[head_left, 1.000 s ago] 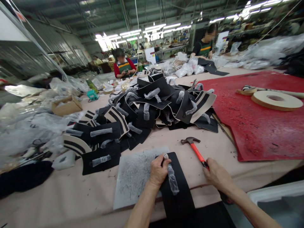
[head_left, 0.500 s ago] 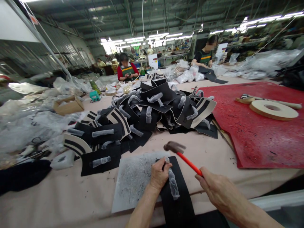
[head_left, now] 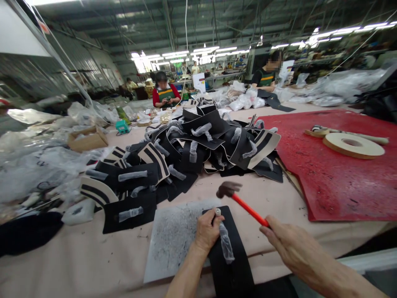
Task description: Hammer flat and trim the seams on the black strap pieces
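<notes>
My left hand (head_left: 207, 229) is closed around a short metal punch (head_left: 218, 212), its round end pointing up between thumb and fingers. Under it lies a black panel (head_left: 237, 265) with a plastic-wrapped strip (head_left: 226, 244) along its middle. The panel's upper part rests on a scuffed whitish board (head_left: 173, 231); its lower end reaches toward me. My right hand (head_left: 283, 236) grips the red handle of a hammer (head_left: 228, 189). The hammer's head hangs in the air just above and right of the punch, apart from it. The punch's lower tip is hidden by my left hand.
A heap of black panels (head_left: 201, 120) with wrapped strips fills the table's middle. On the right, a roll of tape (head_left: 353, 145) lies on a red sheet (head_left: 341, 186). Plastic bags and a cardboard box (head_left: 87, 138) stand left. Two people work across the table.
The hammer and my right hand have shifted slightly right, with the head still raised. My left hand stays on the punch. The view has moved a little.
</notes>
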Demonstrator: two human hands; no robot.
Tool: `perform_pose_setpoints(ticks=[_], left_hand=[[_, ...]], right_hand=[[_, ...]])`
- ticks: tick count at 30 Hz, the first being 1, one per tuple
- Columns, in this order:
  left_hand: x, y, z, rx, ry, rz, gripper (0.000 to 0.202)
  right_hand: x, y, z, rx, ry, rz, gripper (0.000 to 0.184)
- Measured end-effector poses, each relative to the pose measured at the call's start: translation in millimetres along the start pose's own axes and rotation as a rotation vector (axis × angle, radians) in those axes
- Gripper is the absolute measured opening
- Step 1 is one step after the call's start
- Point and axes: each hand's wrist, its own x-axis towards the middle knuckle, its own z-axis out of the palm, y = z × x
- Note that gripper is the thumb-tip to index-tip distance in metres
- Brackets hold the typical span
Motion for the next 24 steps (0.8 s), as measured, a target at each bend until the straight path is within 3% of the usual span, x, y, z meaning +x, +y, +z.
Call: perform_pose_setpoints(ticks=[2, 4, 5, 7, 10, 15, 18, 20, 22, 24], left_hand=[[0, 0, 0.4, 0.000, -0.006, -0.006, 0.011], [-1, 0, 0.6, 0.006, -0.009, -0.008, 0.010], [-1, 0, 0.6, 0.012, -0.010, -0.008, 0.010], [-1, 0, 0.6, 0.020, -0.006, -0.007, 0.010], [0, 2, 0.0, 0.015, 0.002, 0.004, 0.011], [0, 7, -2.4, -0.026, 0.004, -0.023, 0.010], [0, 7, -3.0, -0.077, -0.006, -0.065, 0.012], [1, 6, -3.3, -0.129, -0.012, -0.100, 0.021], [1, 6, -4.0, -0.183, -0.026, -0.128, 0.033], [2, 6, -5.2, -0.220, -0.055, -0.147, 0.036]], right_hand=[[2, -4, -7, 0.057, 0.209, -0.001, 0.025], [1, -7, -5, 0.083, 0.314, -0.043, 0.023], [-2, -7, -1, 0.067, 0.289, -0.074, 0.022], [-7, -3, 10, 0.006, 0.113, -0.103, 0.023], [-10, 11, 21, 0.003, -0.130, 0.018, 0.022], [0, 51, 39, 0.212, -0.226, 0.292, 0.034], [5, 75, 62, 0.115, -0.223, 0.373, 0.034], [6, 76, 75, -0.062, -0.120, 0.334, 0.025], [5, 60, 83, -0.153, 0.005, 0.239, 0.025], [3, 27, 89, -0.059, 0.027, 0.161, 0.034]])
